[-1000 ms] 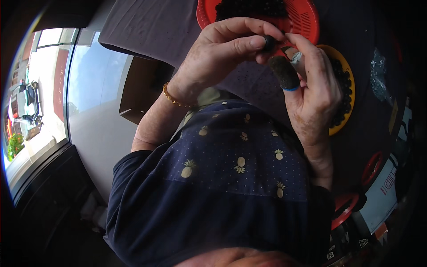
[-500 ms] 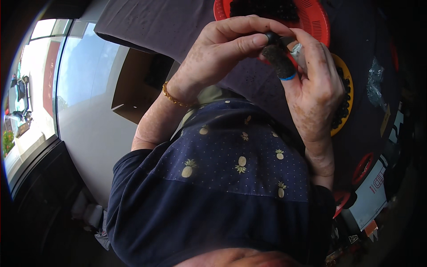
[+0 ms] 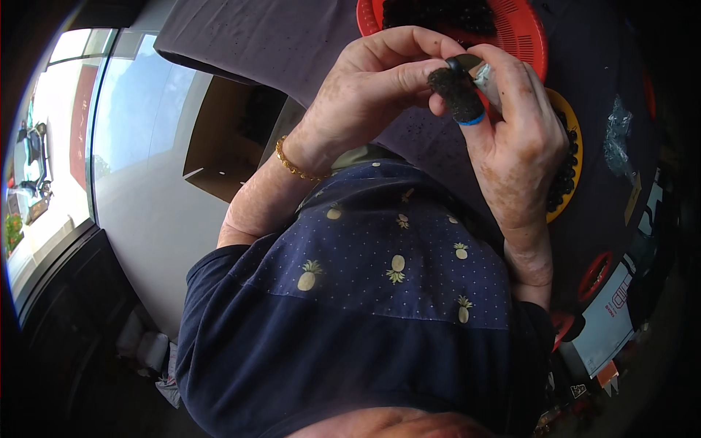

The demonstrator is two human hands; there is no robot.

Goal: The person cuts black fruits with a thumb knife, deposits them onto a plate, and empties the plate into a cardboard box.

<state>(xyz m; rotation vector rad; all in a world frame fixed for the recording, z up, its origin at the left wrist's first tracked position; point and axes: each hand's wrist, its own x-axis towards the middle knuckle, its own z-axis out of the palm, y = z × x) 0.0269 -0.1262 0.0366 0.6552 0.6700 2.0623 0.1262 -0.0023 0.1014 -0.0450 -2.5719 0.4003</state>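
Observation:
In front of me, near the table's far side, my two hands meet around a small, dark, glossy, rounded piece (image 3: pixel 456 66). My left hand (image 3: pixel 380 84), a gold bracelet (image 3: pixel 289 159) at its wrist, pinches it between thumb and forefinger. Against its other side is my right hand (image 3: pixel 522 131), fingers curled. A dark, dirt-coated finger sleeve (image 3: pixel 454 95) with a blue edge covers the right thumb. Something whitish and wrapped (image 3: pixel 488 82) sits inside the right fingers; its kind is mostly hidden.
A red plastic basket (image 3: pixel 537 47) with dark pieces stands beyond my hands. Right of my right hand is a yellow dish (image 3: pixel 577 171) of small dark round pieces. Crumpled clear plastic (image 3: pixel 618 135) lies farther right on the dark cloth. An open cardboard box (image 3: pixel 208 139) is at left.
Both hands have shifted slightly right. The dark piece is turned and shows more between the fingertips; the left thumb has slid lower along it.

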